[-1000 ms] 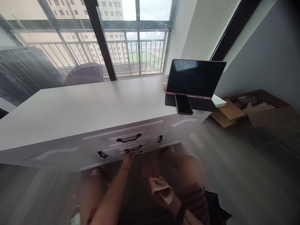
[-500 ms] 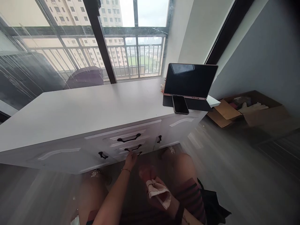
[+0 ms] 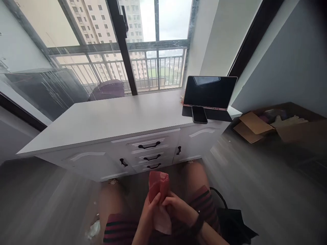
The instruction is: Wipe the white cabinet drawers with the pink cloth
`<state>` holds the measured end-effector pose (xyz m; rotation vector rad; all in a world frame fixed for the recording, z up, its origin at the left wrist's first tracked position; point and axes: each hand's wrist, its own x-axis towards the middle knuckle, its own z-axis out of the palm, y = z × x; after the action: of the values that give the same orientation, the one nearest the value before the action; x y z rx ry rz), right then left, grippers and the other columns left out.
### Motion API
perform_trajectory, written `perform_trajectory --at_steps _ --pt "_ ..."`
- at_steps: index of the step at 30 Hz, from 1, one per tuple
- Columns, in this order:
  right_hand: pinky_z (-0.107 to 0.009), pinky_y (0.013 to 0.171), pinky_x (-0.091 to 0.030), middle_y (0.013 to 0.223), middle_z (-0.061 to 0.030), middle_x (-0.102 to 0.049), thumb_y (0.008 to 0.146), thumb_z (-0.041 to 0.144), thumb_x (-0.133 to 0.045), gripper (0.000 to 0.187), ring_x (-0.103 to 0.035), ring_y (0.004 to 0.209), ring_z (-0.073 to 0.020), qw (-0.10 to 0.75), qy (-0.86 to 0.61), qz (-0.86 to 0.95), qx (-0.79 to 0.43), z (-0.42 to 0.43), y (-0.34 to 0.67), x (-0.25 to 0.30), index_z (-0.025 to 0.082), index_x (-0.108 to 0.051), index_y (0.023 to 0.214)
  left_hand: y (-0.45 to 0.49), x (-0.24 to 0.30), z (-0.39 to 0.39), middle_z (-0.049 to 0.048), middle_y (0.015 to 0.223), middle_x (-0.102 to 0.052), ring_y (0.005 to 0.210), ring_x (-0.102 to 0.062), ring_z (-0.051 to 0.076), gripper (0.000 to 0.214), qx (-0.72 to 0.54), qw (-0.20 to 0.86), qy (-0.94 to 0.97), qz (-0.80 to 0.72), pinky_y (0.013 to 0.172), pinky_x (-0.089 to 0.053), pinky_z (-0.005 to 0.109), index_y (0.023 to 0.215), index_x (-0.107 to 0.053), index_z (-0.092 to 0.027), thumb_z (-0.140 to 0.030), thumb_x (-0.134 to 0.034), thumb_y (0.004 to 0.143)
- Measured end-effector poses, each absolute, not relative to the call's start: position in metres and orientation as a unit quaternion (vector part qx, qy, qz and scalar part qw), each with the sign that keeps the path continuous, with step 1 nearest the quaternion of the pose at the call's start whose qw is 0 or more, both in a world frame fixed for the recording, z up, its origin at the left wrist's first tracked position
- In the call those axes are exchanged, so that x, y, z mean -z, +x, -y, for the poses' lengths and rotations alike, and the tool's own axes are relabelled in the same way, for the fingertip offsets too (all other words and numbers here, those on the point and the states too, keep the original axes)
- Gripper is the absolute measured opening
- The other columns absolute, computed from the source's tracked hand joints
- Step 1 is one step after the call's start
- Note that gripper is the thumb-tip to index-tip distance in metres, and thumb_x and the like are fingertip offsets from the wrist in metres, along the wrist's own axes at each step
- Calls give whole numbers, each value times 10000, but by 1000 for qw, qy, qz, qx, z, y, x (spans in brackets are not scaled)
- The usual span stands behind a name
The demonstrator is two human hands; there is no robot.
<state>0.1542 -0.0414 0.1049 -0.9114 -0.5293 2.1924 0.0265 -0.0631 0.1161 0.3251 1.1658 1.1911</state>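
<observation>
Both of my hands meet low in the middle of the view, over my lap. My left hand [image 3: 149, 208] and my right hand [image 3: 177, 208] together grip a pinkish-red cloth [image 3: 158, 185], whose top sticks up above my fingers and whose paler end hangs below them. The white cabinet [image 3: 112, 117] with three black-handled drawers [image 3: 149, 146] stands just ahead of my knees; neither hand touches it.
A tablet [image 3: 211, 92] stands on a dark mat at the cabinet's right end with a phone [image 3: 199, 114] lying before it. Open cardboard boxes [image 3: 251, 127] sit on the floor at right. A large window with a railing is behind.
My left hand has left the lower drawer handle and come back to join my right hand on the cloth. The view has drawn back from the cabinet.
</observation>
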Motion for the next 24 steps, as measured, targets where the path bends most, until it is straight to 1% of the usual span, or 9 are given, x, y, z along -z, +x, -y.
perform_trajectory --at_steps 3,5,7,10,14,16,19,22,24 --pt "-261 770 -448 805 -13 -682 586 271 -798 339 -609 779 -144 354 -327 243 -842 47 149 -118 160 -666 878 27 -118 71 119 1040 -776 1042 -710 317 586 -561 609 135 -545 939 -548 395 1057 -738 -175 -405 -894 542" --pt "-314 898 -453 968 -46 -701 625 367 -841 483 -628 952 -192 374 -310 302 -820 46 146 -126 173 -661 1029 29 -121 73 102 1095 -764 1071 -701 294 630 -595 578 129 -543 947 -546 370 1127 -699 -198 -419 -885 567" --pt "-361 987 -431 1107 -65 -680 639 413 -859 594 -602 1092 -229 399 -314 361 -782 42 144 -135 197 -622 1140 31 -127 73 88 1136 -749 1069 -702 266 674 -625 553 130 -536 948 -545 354 1209 -641 -221 -436 -864 611" --pt "-391 1028 -425 1199 -69 -638 657 422 -856 623 -576 1159 -241 444 -332 403 -729 33 139 -148 237 -569 1178 32 -143 69 87 1195 -720 1062 -703 256 753 -645 528 143 -535 935 -550 360 1321 -548 -252 -464 -834 658" --pt "-382 1108 -380 1353 -66 -542 718 409 -815 661 -509 1268 -221 501 -353 441 -655 25 134 -164 293 -510 1293 31 -167 64 67 1313 -657 1184 -640 253 754 -640 483 180 -570 1000 -504 337 1371 -500 -288 -470 -801 703" --pt "-371 1101 -392 1387 -71 -494 745 438 -783 526 -488 1284 -235 495 -382 467 -625 22 131 -169 275 -611 1214 29 -174 61 62 1286 -668 1192 -630 253 716 -630 472 204 -581 1002 -496 326 1347 -515 -278 -462 -792 713" --pt "-366 1054 -433 1379 -79 -466 784 484 -726 304 -490 1262 -261 493 -410 488 -593 21 128 -173 233 -734 956 28 -179 59 55 1258 -674 1181 -630 247 673 -632 460 209 -588 986 -495 307 1312 -527 -270 -443 -788 717" --pt "-387 1077 -402 1385 -84 -466 846 466 -659 260 -485 1260 -261 518 -432 496 -548 20 128 -175 227 -740 908 28 -178 58 60 1254 -665 1194 -620 251 651 -626 469 222 -582 985 -495 314 1308 -510 -259 -426 -771 736" --pt "-404 1116 -338 1416 -74 -473 879 442 -619 239 -438 1313 -269 521 -455 523 -498 19 131 -176 231 -728 907 28 -173 58 83 1276 -650 1227 -599 272 649 -622 497 229 -560 1017 -484 348 1304 -496 -246 -425 -763 740"
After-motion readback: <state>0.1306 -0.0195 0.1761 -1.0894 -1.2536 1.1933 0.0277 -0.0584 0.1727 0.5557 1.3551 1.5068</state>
